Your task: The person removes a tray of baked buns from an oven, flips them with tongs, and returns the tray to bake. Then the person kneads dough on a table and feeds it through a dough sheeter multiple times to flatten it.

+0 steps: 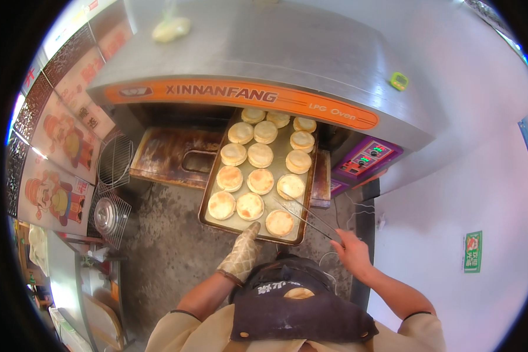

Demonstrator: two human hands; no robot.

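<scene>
A dark-rimmed baking tray [291, 229] holds several round pale flatbreads [280, 223], some browned on top, and sticks out of the steel oven [264, 41]. My left hand [243, 251], in a quilted oven mitt, grips the tray's near edge, its thumb on the rim and the rest hidden beneath. My right hand [351, 249] is closed on long metal tongs [314, 216], whose tips reach a flatbread [290, 186] on the tray's right side.
A stained oven shelf [164, 146] lies beside the tray. Wire racks [116, 161] and a counter [64, 276] stand left. A purple control panel [361, 164], loose cables and a white wall [440, 217] are right. A green timer [399, 81] sits on the oven top.
</scene>
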